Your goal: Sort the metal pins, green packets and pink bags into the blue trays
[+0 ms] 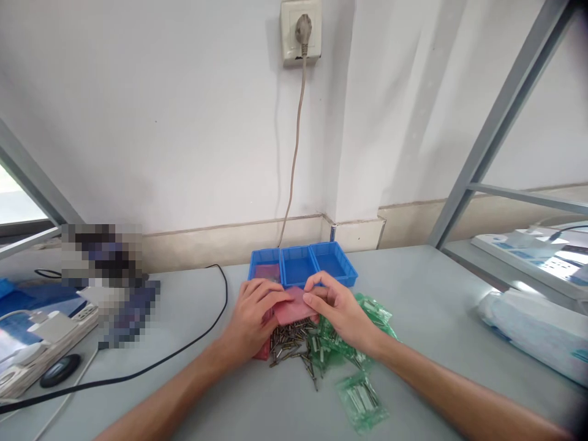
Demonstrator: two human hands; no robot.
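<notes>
My left hand (250, 315) and my right hand (337, 306) meet over a small pink plastic bag (294, 308), each pinching an end of it with closed fingers. Under and in front of the bag lies a heap of small dark metal pins (291, 347). Green plastic bags (362, 401) holding more pins are scattered beside and below my right hand. Just behind my hands stands a blue tray (303, 263) with three compartments; the left compartment holds something pink, the other two look bare.
A black cable (202, 337) curves across the grey table on the left, near a white power strip (27, 361). A grey plug sits in the wall socket (301, 30). White packages (537, 324) and a metal frame (487, 135) stand on the right.
</notes>
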